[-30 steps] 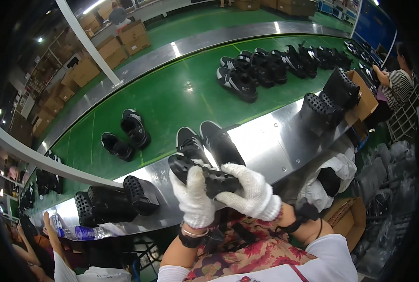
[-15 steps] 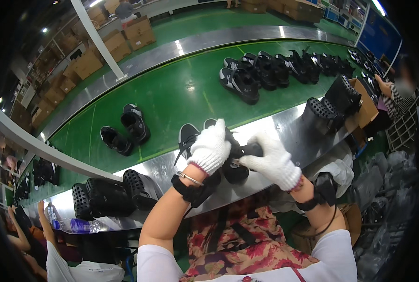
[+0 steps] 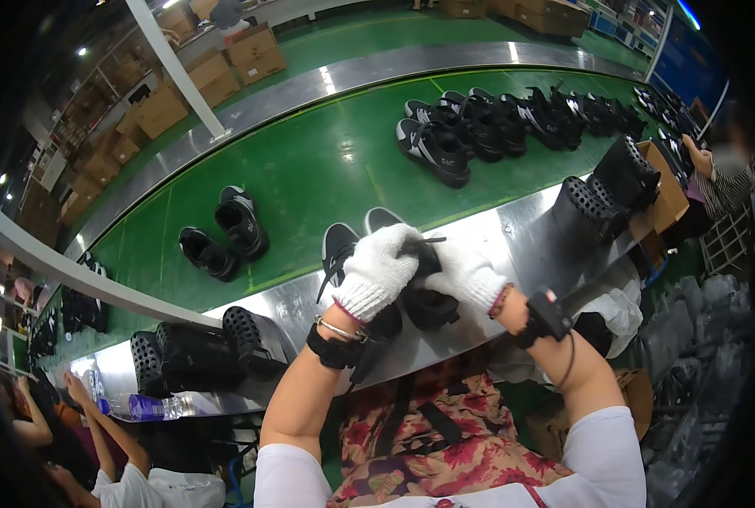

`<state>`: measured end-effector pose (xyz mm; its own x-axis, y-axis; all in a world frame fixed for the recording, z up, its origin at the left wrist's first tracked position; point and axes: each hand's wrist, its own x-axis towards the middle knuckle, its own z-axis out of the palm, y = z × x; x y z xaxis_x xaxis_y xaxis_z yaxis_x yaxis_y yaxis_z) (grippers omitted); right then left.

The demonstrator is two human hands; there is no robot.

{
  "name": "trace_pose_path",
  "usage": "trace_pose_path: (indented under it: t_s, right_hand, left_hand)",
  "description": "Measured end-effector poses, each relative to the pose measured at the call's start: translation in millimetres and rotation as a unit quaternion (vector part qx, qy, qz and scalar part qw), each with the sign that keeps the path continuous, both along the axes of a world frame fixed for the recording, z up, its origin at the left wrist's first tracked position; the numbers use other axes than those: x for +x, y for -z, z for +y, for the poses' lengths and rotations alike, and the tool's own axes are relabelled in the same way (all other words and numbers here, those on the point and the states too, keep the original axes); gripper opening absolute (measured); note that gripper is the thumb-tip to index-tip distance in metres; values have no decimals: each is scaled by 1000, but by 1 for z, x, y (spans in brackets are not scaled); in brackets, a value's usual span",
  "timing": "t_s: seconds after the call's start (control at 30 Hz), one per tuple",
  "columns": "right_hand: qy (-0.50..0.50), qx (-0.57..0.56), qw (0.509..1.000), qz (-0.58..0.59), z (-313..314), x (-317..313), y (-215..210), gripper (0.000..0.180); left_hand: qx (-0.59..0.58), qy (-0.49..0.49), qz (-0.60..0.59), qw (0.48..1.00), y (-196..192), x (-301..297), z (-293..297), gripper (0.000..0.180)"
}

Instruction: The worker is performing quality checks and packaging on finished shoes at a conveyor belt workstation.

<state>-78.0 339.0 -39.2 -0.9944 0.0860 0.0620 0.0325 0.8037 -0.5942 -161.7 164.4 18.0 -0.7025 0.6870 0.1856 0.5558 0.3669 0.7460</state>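
Observation:
A pair of black sneakers with grey toes stands on the metal edge in front of me. The left sneaker [image 3: 339,245] shows a loose dark lace. Over the right sneaker [image 3: 383,218] both my hands meet in white knit gloves. My left hand [image 3: 381,269] is closed with a black shoelace [image 3: 431,240] at its fingertips, and the lace end points toward the right glove. My right hand [image 3: 469,273] bends its fingers against the same sneaker's opening; its fingertips are partly hidden. The sneaker's heel shows below the gloves.
Black perforated forms [image 3: 255,343] stand on the metal edge at left, with more forms [image 3: 585,207] at right by a cardboard box [image 3: 669,186]. Another sneaker pair [image 3: 240,224] and a row of sneakers [image 3: 432,152] sit on the green belt [image 3: 327,169]. A bottle [image 3: 140,407] lies lower left near co-workers.
My right hand has moved left, close to my left hand, and the dark piece it pinched no longer sticks out. The lace end now shows between the gloves.

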Motion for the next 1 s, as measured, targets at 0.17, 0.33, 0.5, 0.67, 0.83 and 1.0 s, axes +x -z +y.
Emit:
trace_pose_path:
  t_s: [0.17, 0.33, 0.5, 0.67, 0.83, 1.0]
  right_hand:
    - [42, 48, 996, -58, -14, -3, -2, 53]
    - [-8, 17, 995, 96, -23, 23, -46, 41]
    - [-210, 83, 961, 158, -22, 9, -45, 25]
    - [-169, -56, 946, 269, -7, 47, -28, 30]
    - [179, -566, 805, -2, -7, 68, -7, 29]
    - [173, -749, 639, -14, -5, 28, -11, 36]
  left_hand:
    - [49, 50, -166, 984, -8, -2, -17, 28]
    - [41, 29, -238, 970, -7, -11, -34, 33]
    - [-27, -19, -181, 983, -19, -7, -27, 31]
    - [72, -55, -38, 995, -6, 31, -45, 35]
    - [-118, -43, 205, 971, -7, 66, -19, 38]
    - [-137, -49, 285, 947, 17, 61, -18, 29]
